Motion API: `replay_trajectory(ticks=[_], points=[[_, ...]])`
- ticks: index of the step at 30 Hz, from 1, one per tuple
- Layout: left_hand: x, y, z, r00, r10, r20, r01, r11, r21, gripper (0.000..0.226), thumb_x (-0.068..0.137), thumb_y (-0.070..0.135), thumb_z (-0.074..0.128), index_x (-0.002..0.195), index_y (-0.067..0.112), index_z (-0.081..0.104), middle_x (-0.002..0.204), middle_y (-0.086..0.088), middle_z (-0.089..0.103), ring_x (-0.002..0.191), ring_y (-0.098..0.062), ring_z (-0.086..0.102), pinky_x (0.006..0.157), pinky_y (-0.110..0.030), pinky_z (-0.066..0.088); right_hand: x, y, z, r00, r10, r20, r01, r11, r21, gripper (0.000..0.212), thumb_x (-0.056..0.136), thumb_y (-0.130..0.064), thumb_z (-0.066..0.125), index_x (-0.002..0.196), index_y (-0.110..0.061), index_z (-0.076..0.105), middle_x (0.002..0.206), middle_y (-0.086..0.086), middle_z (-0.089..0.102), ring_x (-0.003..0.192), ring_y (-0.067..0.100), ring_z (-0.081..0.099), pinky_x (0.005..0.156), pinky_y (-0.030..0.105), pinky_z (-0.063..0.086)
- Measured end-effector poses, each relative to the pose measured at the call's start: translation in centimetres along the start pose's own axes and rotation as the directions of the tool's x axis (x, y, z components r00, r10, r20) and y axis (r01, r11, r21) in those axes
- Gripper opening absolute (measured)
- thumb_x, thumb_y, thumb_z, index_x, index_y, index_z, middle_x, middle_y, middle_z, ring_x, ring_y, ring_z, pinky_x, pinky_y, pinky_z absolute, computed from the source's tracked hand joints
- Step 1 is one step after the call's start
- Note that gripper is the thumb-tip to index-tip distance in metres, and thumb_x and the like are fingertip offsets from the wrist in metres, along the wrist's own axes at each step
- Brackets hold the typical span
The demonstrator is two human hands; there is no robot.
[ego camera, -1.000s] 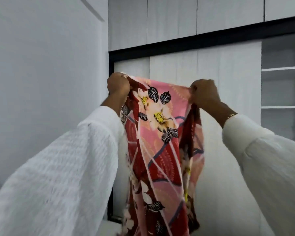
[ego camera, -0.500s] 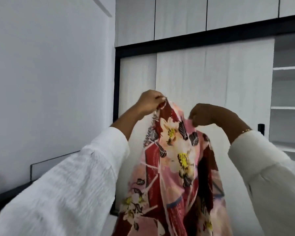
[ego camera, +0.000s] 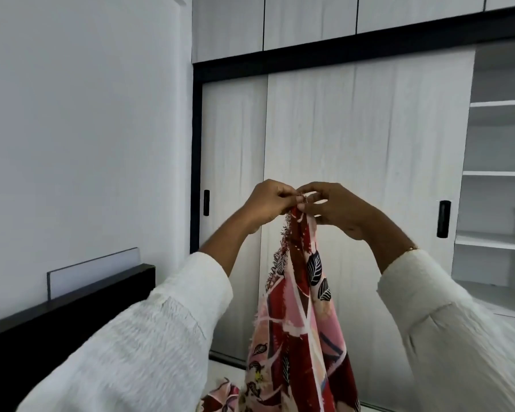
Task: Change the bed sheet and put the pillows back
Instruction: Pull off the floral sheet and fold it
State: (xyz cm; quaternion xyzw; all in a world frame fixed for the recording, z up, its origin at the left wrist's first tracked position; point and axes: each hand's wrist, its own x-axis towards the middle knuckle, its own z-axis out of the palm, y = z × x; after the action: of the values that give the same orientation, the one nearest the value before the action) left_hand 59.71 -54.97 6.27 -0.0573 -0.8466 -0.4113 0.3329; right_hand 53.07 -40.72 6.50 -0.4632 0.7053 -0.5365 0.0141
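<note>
A red and pink floral bed sheet [ego camera: 298,316] with black leaf prints hangs down in front of me, gathered into a narrow fold with a frayed edge on its left. My left hand [ego camera: 266,203] and my right hand [ego camera: 330,206] meet at chest height and both pinch the sheet's top edge, fingertips almost touching. The sheet's lower end drops out of view at the bottom of the frame. No pillows are in view.
A dark bed headboard [ego camera: 72,304] runs along the white wall at lower left. Straight ahead stands a wardrobe with pale sliding doors [ego camera: 369,173] and black handles. Open white shelves [ego camera: 500,173] are at the right.
My hands were apart holding the sheet spread wide and high; they have come down and together, so the sheet's top edge is now bunched between them. The view has tilted down.
</note>
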Motion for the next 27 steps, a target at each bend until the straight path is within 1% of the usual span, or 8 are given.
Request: replay_trajectory(ticks=[8,13,15,17,20,22,24,27], points=[[-1.9,-1.2,2.6,0.974,-0.004,-0.228,-0.034,0.986,-0.163,0.014,0.076,0.013,0.076,0.076,0.018,0.063,0.073,-0.003,0.064,0.074,-0.021,0.064,0.077,-0.036,0.054,-0.6,1.7,0.0,0.993,-0.001,-0.118,0.001,1.000,-0.001,0.010,0.089,-0.005,0.059,0.083,-0.005,0.067,0.078,0.011,0.065,0.070,0.018,0.061,0.071,0.030,0.050],[-6.1,-3.5,6.1,0.874,0.145,-0.464,-0.083,0.985,0.152,0.014,0.085,0.024,0.066,0.079,0.015,0.057,0.063,0.014,0.051,0.056,-0.005,0.050,0.056,-0.021,0.044,0.0,2.2,0.2,0.955,-0.081,-0.286,0.055,0.994,-0.097,0.018,0.093,-0.006,0.053,0.081,-0.016,0.063,0.070,-0.002,0.058,0.061,0.003,0.057,0.061,0.017,0.047],[-8.7,-5.7,8.6,0.907,0.103,-0.409,-0.026,0.982,0.189,0.017,0.090,0.025,0.060,0.079,0.012,0.062,0.061,0.012,0.052,0.055,-0.007,0.052,0.057,-0.021,0.045,0.1,2.4,0.3,0.945,-0.121,-0.304,0.078,0.986,-0.149,0.016,0.094,-0.007,0.050,0.087,-0.015,0.061,0.067,-0.006,0.053,0.053,-0.002,0.050,0.054,0.011,0.040],[-10.9,-7.8,11.0,0.941,-0.021,-0.338,0.080,0.983,0.163,0.021,0.092,0.028,0.056,0.076,0.015,0.060,0.063,0.007,0.056,0.056,-0.012,0.056,0.056,-0.018,0.046,0.2,2.7,0.4,0.937,-0.156,-0.312,0.101,0.977,-0.186,0.016,0.094,-0.007,0.049,0.090,-0.015,0.061,0.070,-0.008,0.052,0.065,0.003,0.049,0.065,0.017,0.040],[-13.2,-9.6,13.4,0.937,-0.279,-0.209,0.261,0.959,-0.110,0.019,0.093,0.030,0.056,0.074,0.026,0.053,0.073,0.010,0.058,0.065,-0.007,0.057,0.060,-0.011,0.046,0.3,3.0,0.4,0.924,-0.179,-0.339,0.106,0.969,-0.222,0.017,0.094,-0.007,0.048,0.097,-0.011,0.064,0.073,-0.009,0.053,0.079,0.013,0.051,0.072,0.021,0.040],[-14.4,-10.6,14.5,0.932,-0.327,-0.158,0.295,0.935,-0.196,0.013,0.093,0.030,0.054,0.082,0.024,0.060,0.081,0.007,0.062,0.075,-0.008,0.061,0.068,-0.015,0.051,0.3,3.2,0.2,0.914,-0.192,-0.358,0.093,0.956,-0.278,0.018,0.094,-0.007,0.047,0.101,-0.008,0.065,0.074,-0.011,0.052,0.081,0.013,0.050,0.067,0.010,0.037],[-15.3,-11.8,15.0,0.906,-0.211,-0.368,0.232,0.973,0.011,0.021,0.095,0.031,0.051,0.089,0.016,0.065,0.082,0.007,0.064,0.073,-0.006,0.061,0.070,-0.018,0.053,0.2,3.6,-0.3,0.903,-0.202,-0.378,0.074,0.942,-0.326,0.019,0.095,-0.007,0.047,0.103,-0.007,0.065,0.076,-0.008,0.053,0.078,0.012,0.049,0.059,0.001,0.032],[-15.9,-12.2,14.4,0.765,-0.029,-0.643,0.137,0.984,0.118,0.034,0.095,0.028,0.042,0.086,0.008,0.068,0.068,0.009,0.061,0.059,0.007,0.050,0.054,0.000,0.039,0.2,4.5,-0.7,0.882,-0.204,-0.425,0.053,0.939,-0.340,0.020,0.095,-0.007,0.046,0.104,-0.004,0.064,0.075,-0.010,0.051,0.076,0.011,0.048,0.058,0.000,0.032]])
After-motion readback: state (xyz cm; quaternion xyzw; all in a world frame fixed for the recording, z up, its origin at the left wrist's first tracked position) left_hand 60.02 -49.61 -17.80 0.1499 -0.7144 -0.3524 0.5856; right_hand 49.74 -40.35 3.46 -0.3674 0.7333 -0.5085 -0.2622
